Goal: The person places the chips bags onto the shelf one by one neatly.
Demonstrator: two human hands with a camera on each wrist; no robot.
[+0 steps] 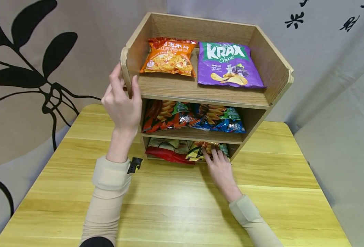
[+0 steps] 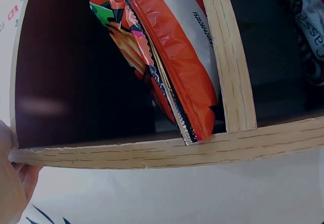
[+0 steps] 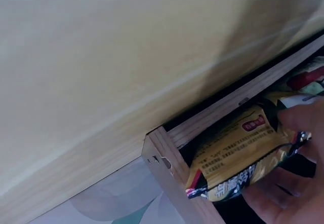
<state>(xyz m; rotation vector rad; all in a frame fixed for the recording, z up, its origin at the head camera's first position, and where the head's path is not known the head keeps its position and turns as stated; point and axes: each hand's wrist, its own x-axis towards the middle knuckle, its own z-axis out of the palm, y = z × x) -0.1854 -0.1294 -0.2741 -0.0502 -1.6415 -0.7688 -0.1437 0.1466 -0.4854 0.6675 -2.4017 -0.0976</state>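
Observation:
A wooden three-tier shelf [image 1: 206,100] stands on the table. My left hand [image 1: 123,99] grips the front edge of its left side panel near the top, thumb on the inner side. My right hand [image 1: 220,169] reaches into the bottom tier at the right. There it holds a yellow chip bag [image 3: 235,153], with thumb and fingers on opposite sides of the bag in the right wrist view. Beside that bag lies a red-edged chip bag [image 1: 169,154]. The hand hides part of the yellow bag.
The top tier holds an orange corn-chip bag [image 1: 171,57] and a purple Krax chip bag [image 1: 228,65]. In the middle tier lie a red chip bag [image 1: 169,115] and a blue one [image 1: 220,118]. A patterned curtain [image 1: 330,61] hangs behind the wooden table [image 1: 169,209].

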